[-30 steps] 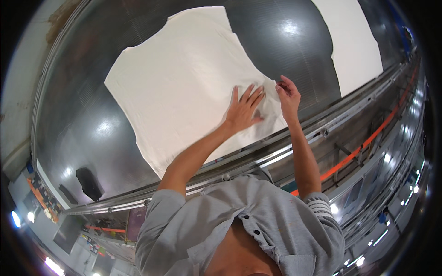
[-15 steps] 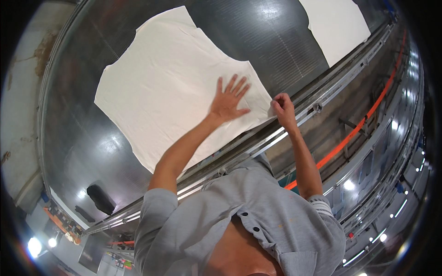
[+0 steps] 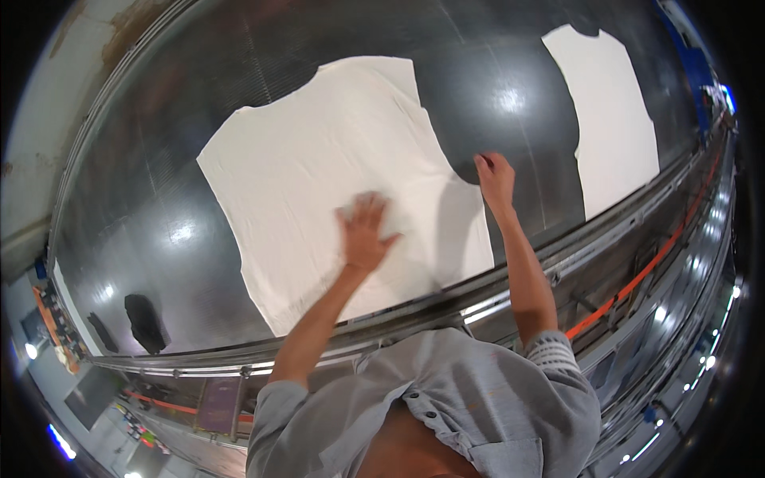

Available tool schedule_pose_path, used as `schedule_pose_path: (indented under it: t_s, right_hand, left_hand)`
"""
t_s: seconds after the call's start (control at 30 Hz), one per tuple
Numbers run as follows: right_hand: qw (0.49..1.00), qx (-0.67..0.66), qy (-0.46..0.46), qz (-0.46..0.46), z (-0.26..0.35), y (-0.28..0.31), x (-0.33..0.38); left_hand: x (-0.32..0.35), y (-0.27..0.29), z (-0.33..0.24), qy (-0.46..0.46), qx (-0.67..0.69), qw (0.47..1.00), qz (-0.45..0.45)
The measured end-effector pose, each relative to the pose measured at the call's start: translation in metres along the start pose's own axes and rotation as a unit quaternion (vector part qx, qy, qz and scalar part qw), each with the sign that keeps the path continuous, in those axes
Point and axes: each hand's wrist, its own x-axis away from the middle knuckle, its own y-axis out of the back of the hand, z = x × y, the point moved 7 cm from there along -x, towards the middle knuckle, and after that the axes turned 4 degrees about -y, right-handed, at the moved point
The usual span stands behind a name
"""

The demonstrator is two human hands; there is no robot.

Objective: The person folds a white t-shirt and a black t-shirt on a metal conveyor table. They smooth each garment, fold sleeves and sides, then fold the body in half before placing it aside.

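A cream-white cut garment panel (image 3: 311,167) with curved neck and armhole edges lies spread on the dark, shiny table (image 3: 183,191), with faint creases in it. My left hand (image 3: 365,235), open and slightly blurred, is on the lower middle of the panel, fingers apart. Beside the panel's right armhole edge is my right hand (image 3: 496,179), its fingers curled together. Whether anything is pinched in them is hidden; no cloth visibly runs up to them. A dark shadow falls on the panel left of my right forearm.
A second white panel (image 3: 617,119) lies farther right. Two black items (image 3: 145,325) rest at the table's lower left. A metal rail (image 3: 454,303) runs along the near edge, in front of my body. An orange strip (image 3: 637,279) runs beyond it at right.
My right hand has left the panel's lower right corner and moved up to the armhole edge. My left hand has shifted left and down over the cloth. The whole view has turned.
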Motion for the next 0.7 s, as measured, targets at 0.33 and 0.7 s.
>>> schedule_pose_path:
  t_s: [0.33,0.7]
  right_hand:
    - [0.962,0.148,0.228,0.02,0.156,-0.123,-0.188]
    - [0.962,-0.13,0.074,0.227,0.197,-0.095,-0.183]
  left_hand:
    - [0.001,0.052,0.152,0.277,-0.079,0.949,-0.131]
    - [-0.143,0.056,0.007,0.007,-0.048,0.996,-0.078]
